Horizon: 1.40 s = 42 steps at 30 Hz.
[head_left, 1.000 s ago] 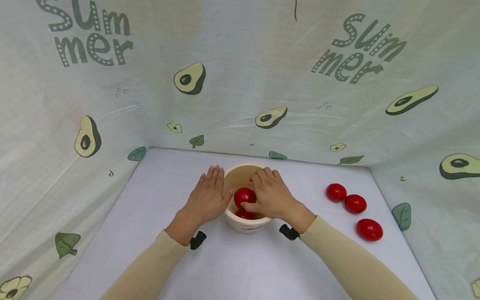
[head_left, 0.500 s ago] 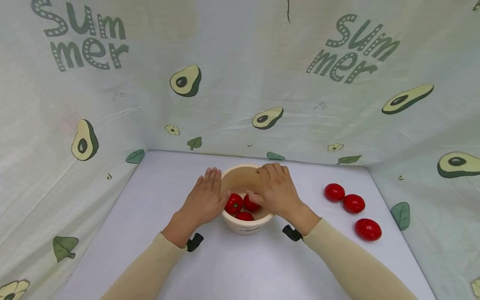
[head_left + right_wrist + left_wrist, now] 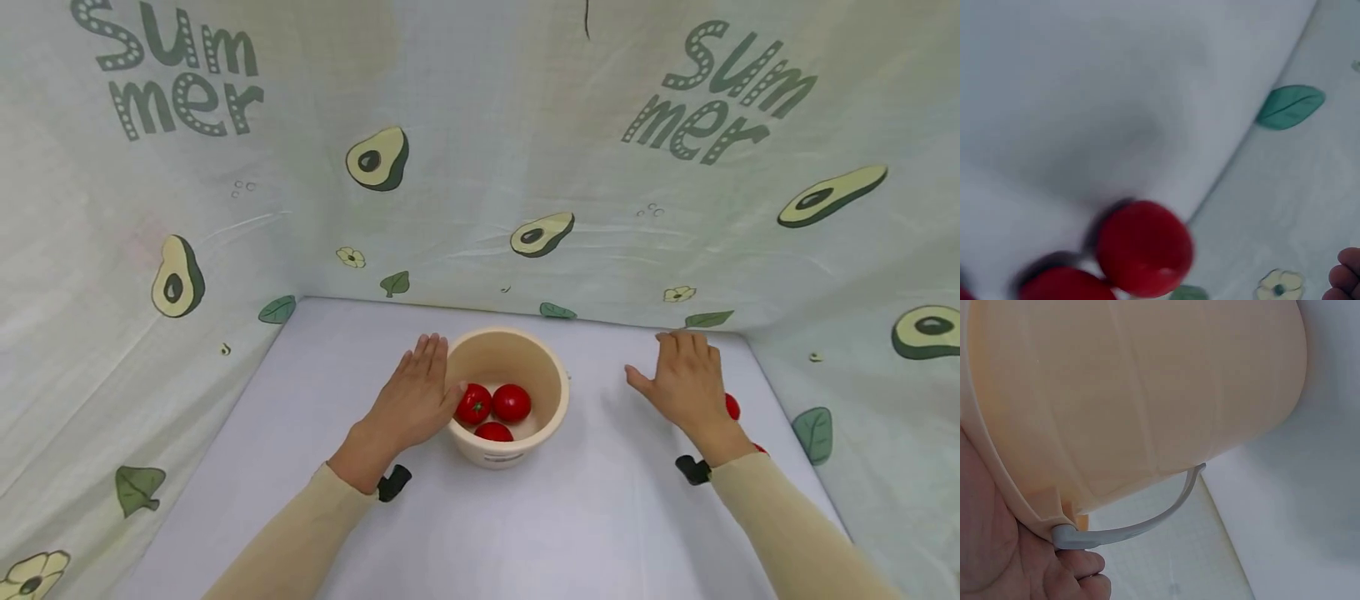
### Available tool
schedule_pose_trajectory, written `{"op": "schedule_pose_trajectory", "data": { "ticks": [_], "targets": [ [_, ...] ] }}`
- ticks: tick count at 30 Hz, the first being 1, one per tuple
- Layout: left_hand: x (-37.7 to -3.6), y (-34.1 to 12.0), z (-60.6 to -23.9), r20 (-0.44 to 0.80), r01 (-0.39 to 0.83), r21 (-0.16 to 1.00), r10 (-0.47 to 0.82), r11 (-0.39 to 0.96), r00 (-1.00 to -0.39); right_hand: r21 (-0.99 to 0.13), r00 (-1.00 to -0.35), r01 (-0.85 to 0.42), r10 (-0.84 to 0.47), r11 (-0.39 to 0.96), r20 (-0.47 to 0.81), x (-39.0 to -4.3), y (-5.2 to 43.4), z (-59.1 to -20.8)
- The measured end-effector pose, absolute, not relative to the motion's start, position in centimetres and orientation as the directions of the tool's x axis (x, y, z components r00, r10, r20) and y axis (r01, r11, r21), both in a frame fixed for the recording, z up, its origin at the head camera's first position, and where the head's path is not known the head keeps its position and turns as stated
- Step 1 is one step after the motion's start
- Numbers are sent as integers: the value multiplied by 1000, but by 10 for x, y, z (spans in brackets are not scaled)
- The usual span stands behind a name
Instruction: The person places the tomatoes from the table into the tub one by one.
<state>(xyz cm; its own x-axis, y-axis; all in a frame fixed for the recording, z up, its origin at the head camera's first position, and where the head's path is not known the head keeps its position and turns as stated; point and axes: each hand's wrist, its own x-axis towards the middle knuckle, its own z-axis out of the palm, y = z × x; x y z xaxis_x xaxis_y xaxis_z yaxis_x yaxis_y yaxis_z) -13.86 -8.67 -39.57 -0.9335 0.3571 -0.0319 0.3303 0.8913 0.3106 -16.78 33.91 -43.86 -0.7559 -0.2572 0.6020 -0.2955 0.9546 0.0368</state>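
Note:
A cream bucket [image 3: 558, 375] stands in the middle of the table with three red tomatoes [image 3: 512, 403] in it; one shows a green stem mark. My left hand [image 3: 416, 392] lies against the bucket's left rim, fingers straight, thumb at the edge. In the left wrist view, the grey handle [image 3: 1129, 532] hangs beside its fingertips. My right hand [image 3: 686, 383] is spread and holds nothing, above the right side of the table. More tomatoes [image 3: 1144, 249] lie beneath and beside it, mostly hidden by the hand and wrist in the head view.
The white table [image 3: 480, 533] is bounded at the back and sides by a hanging cloth [image 3: 450, 83] printed with avocados and leaves. A black strap mount [image 3: 693, 469] sits at the right wrist.
My right hand has come out of the bucket and moved right, over the loose tomatoes. A tomato it touched now lies in the bucket. My left hand stays at the rim.

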Motion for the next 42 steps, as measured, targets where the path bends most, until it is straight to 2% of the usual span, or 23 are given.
{"op": "schedule_pose_trajectory", "data": {
  "ticks": [5,10,15,24,42],
  "targets": [
    [-140,-86,-396,-27,334,303,359,892,-933,6,-906,-172,-161,985,391,-157,384,-457],
    [-141,-86,-397,-27,333,293,356,896,-934,6,-969,-106,-105,994,225,-155,406,-468],
    [-142,-87,-396,-23,334,291,356,897,-934,30,-984,-87,-91,996,156,-154,411,-477],
    [-141,-88,-395,-37,327,296,353,897,-935,19,-990,-58,-60,998,128,-158,412,-487],
    [-140,-88,-395,-36,325,300,351,897,-936,-13,-984,-17,-14,1000,177,-164,400,-485]
  ]
}}
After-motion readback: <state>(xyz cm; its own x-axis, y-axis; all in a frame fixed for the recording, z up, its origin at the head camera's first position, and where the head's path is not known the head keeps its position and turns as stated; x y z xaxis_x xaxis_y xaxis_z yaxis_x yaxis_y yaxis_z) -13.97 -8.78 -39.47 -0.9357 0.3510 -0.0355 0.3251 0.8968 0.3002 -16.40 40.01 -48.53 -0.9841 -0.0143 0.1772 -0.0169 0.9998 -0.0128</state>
